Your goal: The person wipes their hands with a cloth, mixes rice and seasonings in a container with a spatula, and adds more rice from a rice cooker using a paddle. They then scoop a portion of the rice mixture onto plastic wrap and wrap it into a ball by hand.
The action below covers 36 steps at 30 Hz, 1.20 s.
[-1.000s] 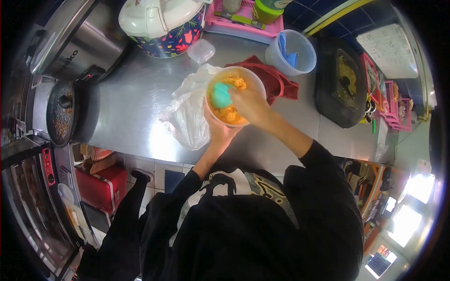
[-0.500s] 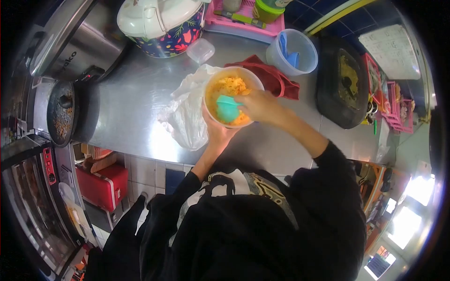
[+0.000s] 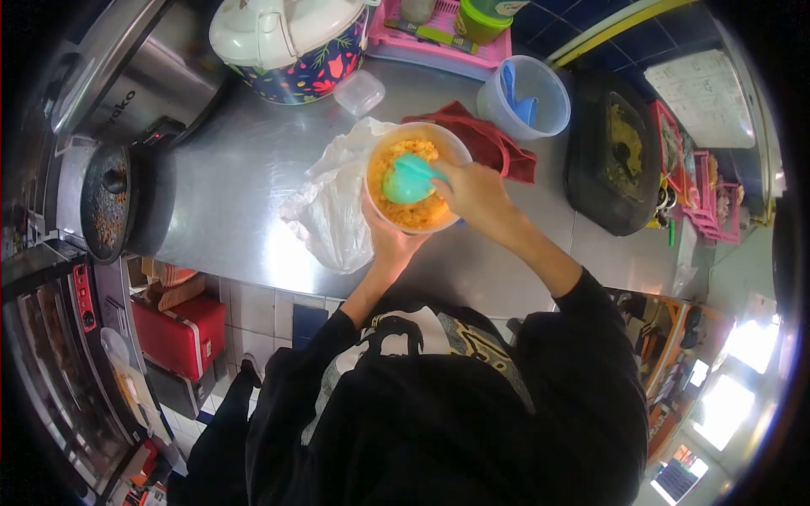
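tub (image 3: 467, 153), head view: just beyond the left hand (image 3: 393, 246), to the left of the right hand (image 3: 479, 196). left hand grasping tub at its near side; fingertips underneath hidden, cannot tell their spread. right hand gripping green scoop (image 3: 408, 180), the nearer hand to it; scoop axis runs roughly crosswise, bowl leftward, over orange food (image 3: 416, 217) (handle mostly covered). clear bag (image 3: 331, 207) left of left hand; red cloth (image 3: 499, 150) beyond right hand.
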Motion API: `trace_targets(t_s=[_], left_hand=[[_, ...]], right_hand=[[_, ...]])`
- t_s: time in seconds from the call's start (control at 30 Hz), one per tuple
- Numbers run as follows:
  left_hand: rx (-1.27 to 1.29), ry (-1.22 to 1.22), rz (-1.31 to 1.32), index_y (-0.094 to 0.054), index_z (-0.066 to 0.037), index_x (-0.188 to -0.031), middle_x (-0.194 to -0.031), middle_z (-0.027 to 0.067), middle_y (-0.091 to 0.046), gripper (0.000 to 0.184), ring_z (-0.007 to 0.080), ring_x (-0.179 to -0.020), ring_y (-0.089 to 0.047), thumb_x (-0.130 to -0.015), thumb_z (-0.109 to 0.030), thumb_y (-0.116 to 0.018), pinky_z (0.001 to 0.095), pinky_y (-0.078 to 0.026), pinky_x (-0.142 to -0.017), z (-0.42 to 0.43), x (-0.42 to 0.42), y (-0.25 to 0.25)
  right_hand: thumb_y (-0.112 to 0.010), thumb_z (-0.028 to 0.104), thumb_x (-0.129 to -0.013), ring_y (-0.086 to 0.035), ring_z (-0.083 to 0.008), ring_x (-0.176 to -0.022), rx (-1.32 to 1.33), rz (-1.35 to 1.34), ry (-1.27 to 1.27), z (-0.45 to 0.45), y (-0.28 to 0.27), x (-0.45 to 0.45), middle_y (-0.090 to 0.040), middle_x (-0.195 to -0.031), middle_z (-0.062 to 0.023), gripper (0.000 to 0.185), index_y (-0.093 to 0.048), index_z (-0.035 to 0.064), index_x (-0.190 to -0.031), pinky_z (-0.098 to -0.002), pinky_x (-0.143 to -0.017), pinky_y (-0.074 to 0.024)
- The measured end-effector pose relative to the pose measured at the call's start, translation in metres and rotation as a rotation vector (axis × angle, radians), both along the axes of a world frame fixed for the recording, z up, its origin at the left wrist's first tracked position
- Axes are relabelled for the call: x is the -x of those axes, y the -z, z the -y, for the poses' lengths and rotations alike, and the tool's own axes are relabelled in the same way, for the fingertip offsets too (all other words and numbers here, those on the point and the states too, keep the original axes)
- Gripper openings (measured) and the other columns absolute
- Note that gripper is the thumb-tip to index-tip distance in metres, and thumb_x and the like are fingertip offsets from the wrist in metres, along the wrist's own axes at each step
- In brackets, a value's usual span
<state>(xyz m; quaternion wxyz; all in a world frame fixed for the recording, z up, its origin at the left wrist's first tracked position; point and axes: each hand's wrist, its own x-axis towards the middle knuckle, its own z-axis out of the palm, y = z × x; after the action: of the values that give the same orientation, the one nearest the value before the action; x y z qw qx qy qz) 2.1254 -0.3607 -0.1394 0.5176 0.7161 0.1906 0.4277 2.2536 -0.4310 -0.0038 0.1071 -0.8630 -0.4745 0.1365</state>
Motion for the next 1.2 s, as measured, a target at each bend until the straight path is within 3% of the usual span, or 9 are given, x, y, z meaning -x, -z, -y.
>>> trace_targets(t_s=[0.17, 0.23, 0.43, 0.5, 0.63, 0.87, 0.97, 1.13, 1.2], left_hand=[[0.005, -0.004, -0.041, -0.015, 0.004, -0.142, -0.135, 0.0221, -0.035, 0.121, 0.0359, -0.123, -0.041, -0.055, -0.036, -0.091, 0.045, -0.033, -0.103, 0.003, 0.005, 0.009], [0.014, -0.029, -0.027, -0.015, 0.004, -0.142, -0.135, 0.022, -0.034, 0.122, 0.0358, -0.123, -0.041, -0.056, -0.036, -0.091, 0.0448, -0.033, -0.103, 0.0, 0.0, 0.01], [0.082, 0.025, 0.04, -0.012, 0.004, -0.142, -0.137, 0.0222, -0.032, 0.122, 0.035, -0.125, -0.039, -0.058, -0.037, -0.09, 0.0453, -0.032, -0.104, -0.001, 0.002, 0.011], [0.028, 0.018, 0.068, -0.01, 0.004, -0.142, -0.138, 0.0229, -0.031, 0.122, 0.0357, -0.125, -0.039, -0.059, -0.036, -0.089, 0.0455, -0.032, -0.104, -0.001, 0.001, 0.015], [0.007, 0.046, -0.03, -0.008, 0.004, -0.143, -0.139, 0.0238, -0.029, 0.123, 0.0375, -0.125, -0.038, -0.06, -0.037, -0.088, 0.0458, -0.031, -0.105, 0.001, 0.004, 0.008], [0.124, 0.082, -0.011, 0.001, 0.005, -0.143, -0.142, 0.0223, -0.02, 0.13, 0.0359, -0.133, -0.026, -0.06, -0.042, -0.088, 0.0451, -0.026, -0.109, 0.018, 0.019, 0.018], [0.232, 0.164, -0.051, 0.004, 0.005, -0.143, -0.144, 0.0211, -0.015, 0.135, 0.0342, -0.136, -0.022, -0.057, -0.044, -0.088, 0.0443, -0.024, -0.111, 0.018, 0.029, -0.005], [0.142, 0.244, -0.138, 0.005, 0.004, -0.144, -0.144, 0.0201, -0.017, 0.14, 0.0314, -0.136, -0.024, -0.051, -0.042, -0.09, 0.0431, -0.025, -0.111, -0.02, 0.021, -0.024], [0.259, 0.343, -0.046, 0.002, 0.004, -0.144, -0.143, 0.02, -0.021, 0.14, 0.0314, -0.134, -0.029, -0.05, -0.039, -0.091, 0.0429, -0.028, -0.11, -0.022, 0.018, -0.023]], right_hand=[[-0.058, 0.02, -0.087, -0.064, -0.0343, -0.069, -0.172, 0.07, 0.044, -0.013, 0.013, 0.003, -0.064, -0.073, -0.0166, 0.022, -0.062, 0.0088, -0.105, -0.0454, -0.062, -0.0501], [-0.058, 0.018, -0.085, -0.064, -0.0351, -0.07, 0.01, 0.038, -0.132, -0.016, 0.041, 0.005, -0.065, -0.075, -0.0168, 0.021, -0.063, 0.0093, -0.105, -0.0451, -0.063, -0.0501], [-0.053, 0.008, -0.081, -0.066, -0.0315, -0.073, 0.12, -0.044, -0.185, -0.007, -0.062, -0.004, -0.066, -0.079, -0.016, 0.018, -0.062, 0.0024, -0.096, -0.0438, -0.062, -0.052], [-0.053, 0.009, -0.082, -0.066, -0.032, -0.073, 0.149, -0.036, -0.189, -0.007, -0.051, 0.002, -0.066, -0.079, -0.0165, 0.018, -0.063, 0.0028, -0.095, -0.0441, -0.062, -0.052], [-0.056, 0.012, -0.082, -0.066, -0.0335, -0.072, 0.088, 0.055, -0.092, -0.013, 0.011, 0.008, -0.065, -0.078, -0.0166, 0.018, -0.063, 0.0046, -0.097, -0.0448, -0.061, -0.0522], [-0.056, 0.011, -0.083, -0.065, -0.0352, -0.069, -0.017, 0.06, 0.144, -0.004, -0.071, 0.018, -0.064, -0.074, -0.0205, 0.012, -0.061, 0.0024, -0.09, -0.0453, -0.059, -0.0523], [-0.055, 0.01, -0.084, -0.065, -0.0354, -0.067, 0.034, 0.072, -0.021, 0.001, 0.019, 0.018, -0.063, -0.073, -0.0217, 0.011, -0.062, 0.0019, -0.088, -0.0451, -0.059, -0.052], [-0.056, 0.007, -0.077, -0.066, -0.0343, -0.068, -0.056, 0.035, 0.137, -0.007, -0.036, 0.018, -0.064, -0.074, -0.0211, 0.01, -0.061, -0.0008, -0.081, -0.0437, -0.059, -0.0519], [-0.054, 0.014, -0.085, -0.064, -0.0367, -0.075, -0.039, -0.032, 0.233, -0.011, -0.031, 0.026, -0.065, -0.078, -0.0194, 0.016, -0.065, 0.0045, -0.092, -0.0468, -0.066, -0.0507]])
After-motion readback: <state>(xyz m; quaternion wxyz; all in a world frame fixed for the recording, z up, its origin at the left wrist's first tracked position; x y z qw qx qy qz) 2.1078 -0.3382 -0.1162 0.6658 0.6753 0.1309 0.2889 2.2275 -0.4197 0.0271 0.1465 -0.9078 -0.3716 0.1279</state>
